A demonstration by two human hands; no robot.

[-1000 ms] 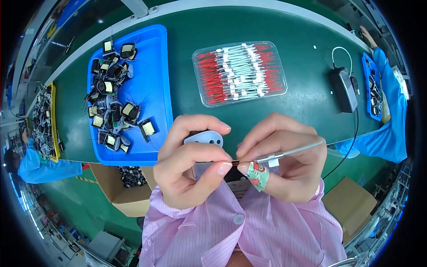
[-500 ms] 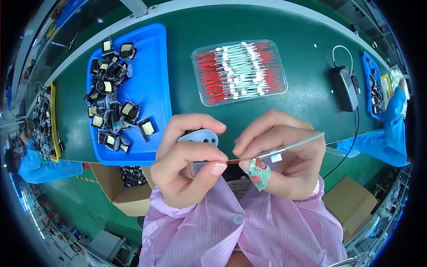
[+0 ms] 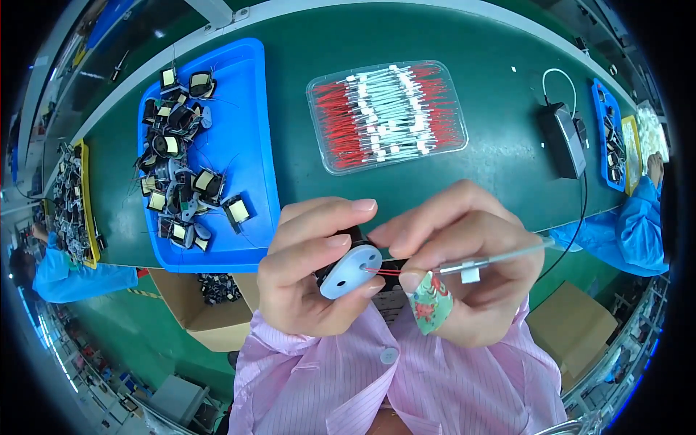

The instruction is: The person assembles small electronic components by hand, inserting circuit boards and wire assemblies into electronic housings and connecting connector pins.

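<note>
My left hand (image 3: 312, 264) is closed round a small black part with a round, pale disc face (image 3: 351, 272) that has several holes in it. The disc is tilted toward my right hand. My right hand (image 3: 464, 264) pinches a cable (image 3: 500, 258) with a whitish sleeve, a small white tag and thin red wires at its end. Those red wires reach across the gap to a hole in the disc; how deep they go I cannot make out. A green patterned wrap (image 3: 431, 303) covers my right thumb.
A blue tray (image 3: 243, 145) of similar black parts stands on the green table, left. Beyond my hands lies a clear box (image 3: 388, 168) of red-and-white cables. A black adapter (image 3: 564, 143) sits right. Cardboard boxes (image 3: 580, 330) stand below; blue-sleeved people work at both sides.
My left hand has turned the part, so its disc now faces the cable. My left fingers have come off the red wires, and their ends now meet the disc.
</note>
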